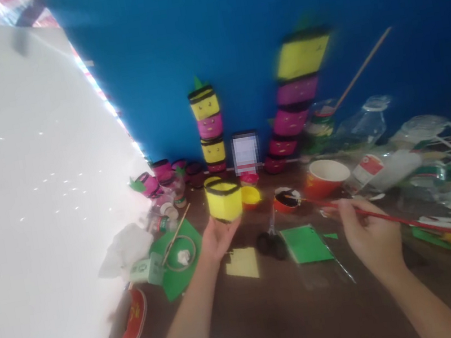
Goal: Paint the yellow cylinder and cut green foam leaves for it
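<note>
Here's the head view, and it's a busy counter [243,332]! At the back, against the blue wall [246,28], rises a stack of yellow and pink cups [210,127], and right of it a taller stack [292,118], tilted and blurred. More pink cups [162,170] crowd the left corner. Over on the right, clear plastic bottles [366,125] and a big red-and-white paper cup [326,176], with a stick [363,68] slanting up behind.

Now the middle: a small yellow dish [250,196] sits between the yellow cup and the bowl of dark paint [287,200]. Scissors [272,245] lie in front of that bowl, handles towards the person, with a green square [308,244] just beside them and a pale yellow sheet [244,263] nearer the left arm.

And the hands! The left hand [222,237] reaches up from below, fingers gripping the base of the yellow cup [224,200], which is held upright, its black rim on top. The right hand [373,237] comes in from the lower right, knuckles up, pinching a long red brush [391,217]. That brush slants leftward, its tip at the paint bowl; whether it's dipped, I cannot tell.
</note>
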`<move>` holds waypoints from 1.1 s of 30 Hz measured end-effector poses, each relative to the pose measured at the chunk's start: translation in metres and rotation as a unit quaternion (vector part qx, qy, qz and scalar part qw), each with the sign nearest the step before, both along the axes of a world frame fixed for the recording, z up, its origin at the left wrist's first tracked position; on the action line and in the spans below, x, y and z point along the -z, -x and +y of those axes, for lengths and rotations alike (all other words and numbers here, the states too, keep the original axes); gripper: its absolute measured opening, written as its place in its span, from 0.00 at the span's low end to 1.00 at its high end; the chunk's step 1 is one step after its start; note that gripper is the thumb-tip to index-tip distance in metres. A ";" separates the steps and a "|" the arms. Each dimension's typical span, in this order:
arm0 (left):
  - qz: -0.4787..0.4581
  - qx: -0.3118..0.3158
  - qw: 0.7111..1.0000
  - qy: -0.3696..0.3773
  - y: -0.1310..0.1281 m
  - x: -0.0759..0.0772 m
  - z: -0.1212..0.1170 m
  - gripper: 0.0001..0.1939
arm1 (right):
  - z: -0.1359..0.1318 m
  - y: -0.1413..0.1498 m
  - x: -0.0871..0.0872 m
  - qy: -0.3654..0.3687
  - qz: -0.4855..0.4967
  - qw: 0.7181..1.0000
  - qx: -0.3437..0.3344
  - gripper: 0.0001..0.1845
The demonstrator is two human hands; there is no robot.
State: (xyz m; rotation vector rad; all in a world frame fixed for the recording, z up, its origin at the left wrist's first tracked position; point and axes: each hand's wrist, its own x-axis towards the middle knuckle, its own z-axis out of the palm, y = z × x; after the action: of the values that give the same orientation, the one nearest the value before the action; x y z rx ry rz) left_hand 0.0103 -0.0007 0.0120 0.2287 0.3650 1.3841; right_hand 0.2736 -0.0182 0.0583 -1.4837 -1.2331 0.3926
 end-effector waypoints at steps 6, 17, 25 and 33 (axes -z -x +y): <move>0.023 0.009 1.000 -0.006 0.000 0.003 0.001 0.28 | 0.011 0.004 0.003 0.010 -0.056 0.998 -0.024 0.13; 0.042 0.023 0.999 -0.014 -0.002 0.008 0.002 0.24 | 0.004 0.002 0.007 -0.008 -0.031 0.999 0.008 0.13; 0.055 0.006 0.998 -0.013 -0.006 0.008 0.000 0.22 | -0.019 0.017 0.003 -0.089 0.357 0.922 -0.123 0.08; 0.050 0.002 0.999 0.009 -0.008 0.001 0.000 0.23 | -0.034 0.035 0.003 -0.039 0.334 0.920 -0.202 0.05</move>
State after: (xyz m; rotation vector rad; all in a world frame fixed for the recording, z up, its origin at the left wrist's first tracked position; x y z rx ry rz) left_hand 0.0186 -0.0012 0.0113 0.2829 0.4597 1.3683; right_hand 0.2381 -0.0522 0.0556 -0.8891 -0.9635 1.0206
